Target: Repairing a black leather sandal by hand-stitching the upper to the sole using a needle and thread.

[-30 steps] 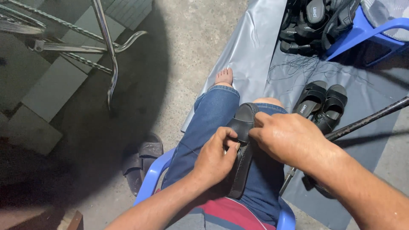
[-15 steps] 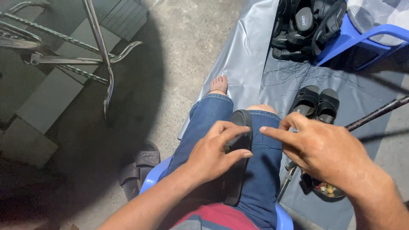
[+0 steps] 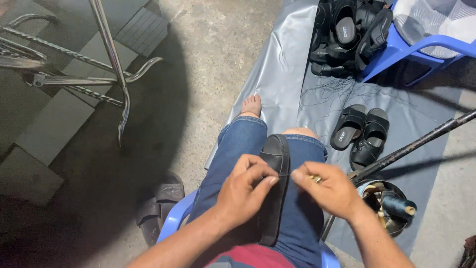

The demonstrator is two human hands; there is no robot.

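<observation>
- A black sandal (image 3: pixel 274 188) lies lengthwise along the person's lap, on edge between the thighs.
- The left hand (image 3: pixel 243 191) rests on its left side, fingers (image 3: pixel 261 173) curled over the upper edge, thumb pinched toward them.
- The right hand (image 3: pixel 331 188) sits just right of the sandal, fingertips pinched narrow on something small and brassy; what it is, I cannot tell.
- A sandal pair (image 3: pixel 360 131) lies on the grey sheet (image 3: pixel 282 74); a thread spool (image 3: pixel 396 204) sits in a bowl nearby.

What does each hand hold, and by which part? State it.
The left hand steadies the black sandal on the lap by its side edge. The right hand pinches something small, too small to identify.
</observation>
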